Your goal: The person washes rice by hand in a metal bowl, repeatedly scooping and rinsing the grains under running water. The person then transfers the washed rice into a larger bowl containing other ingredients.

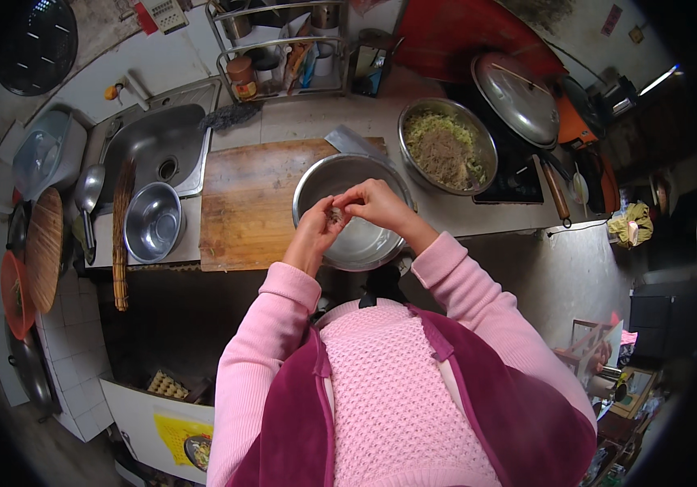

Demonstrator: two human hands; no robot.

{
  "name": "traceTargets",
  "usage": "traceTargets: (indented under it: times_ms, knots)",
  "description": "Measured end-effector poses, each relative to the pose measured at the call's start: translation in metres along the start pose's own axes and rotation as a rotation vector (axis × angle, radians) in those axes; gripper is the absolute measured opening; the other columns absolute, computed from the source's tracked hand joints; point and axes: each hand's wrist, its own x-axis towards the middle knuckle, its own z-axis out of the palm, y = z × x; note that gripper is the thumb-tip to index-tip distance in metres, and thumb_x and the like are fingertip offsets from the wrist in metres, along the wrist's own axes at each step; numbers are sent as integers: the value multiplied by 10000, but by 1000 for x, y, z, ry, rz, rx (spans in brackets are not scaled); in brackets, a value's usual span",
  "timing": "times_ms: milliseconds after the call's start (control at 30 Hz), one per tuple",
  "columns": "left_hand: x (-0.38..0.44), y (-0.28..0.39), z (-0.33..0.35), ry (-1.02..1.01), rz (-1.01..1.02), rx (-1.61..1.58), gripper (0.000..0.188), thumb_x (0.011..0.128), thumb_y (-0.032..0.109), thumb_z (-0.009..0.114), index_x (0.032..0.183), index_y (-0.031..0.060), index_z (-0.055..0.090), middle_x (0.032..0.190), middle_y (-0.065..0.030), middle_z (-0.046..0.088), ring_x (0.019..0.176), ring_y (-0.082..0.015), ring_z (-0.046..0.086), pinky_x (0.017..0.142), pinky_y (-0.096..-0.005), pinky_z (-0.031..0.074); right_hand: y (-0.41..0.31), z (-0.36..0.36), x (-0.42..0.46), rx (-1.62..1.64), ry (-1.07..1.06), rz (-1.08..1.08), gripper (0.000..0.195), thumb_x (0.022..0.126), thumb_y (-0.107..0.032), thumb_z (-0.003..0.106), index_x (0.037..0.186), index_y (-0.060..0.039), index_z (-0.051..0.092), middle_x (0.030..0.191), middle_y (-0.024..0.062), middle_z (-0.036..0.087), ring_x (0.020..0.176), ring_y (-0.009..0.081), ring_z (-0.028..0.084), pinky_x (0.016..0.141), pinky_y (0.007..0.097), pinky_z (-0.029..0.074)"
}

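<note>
Both my hands are over a wide metal basin [357, 259], whose bottom looks pale and shiny. In my left hand [314, 234] lies a small pale, greyish lump [334, 215], cupped by bent fingers. The fingertips of my right hand [380, 206] are pinched together right at that lump; whether they grip part of it is hidden. Behind the basin, the blade of a cleaver [348, 140] rests partly on a wooden cutting board [251, 201]. Right of the basin, a metal bowl [406, 165] holds shredded pale-green vegetable topped with a brownish, stringy heap.
A steel sink [141, 140] is at the left. Before it lie an empty metal bowl [152, 222], a bundled twig brush [122, 243] and a metal ladle [88, 192]. A lidded wok [516, 100] stands back right by a cooktop [513, 182]. A metal rack [281, 42] holds jars.
</note>
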Motion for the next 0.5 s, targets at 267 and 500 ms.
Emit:
traceTargets:
  times_ms: [267,500]
  knots:
    - [-1,1,-2,-43,-13,38,187,884,138,455,877,-20,555,835,-121,588,745,-216,584,680,-319,529,-3,6,7,-13,131,-58,105,664,-23,641,768,-11,634,706,78,641,653,126,620,607,256,489]
    - [-7,24,-15,-90,-8,9,217,890,153,446,862,-29,560,821,-142,583,727,-231,579,657,-328,531,63,-4,12,-389,59,92,303,604,-69,718,885,-38,610,812,105,612,774,232,605,703,313,486]
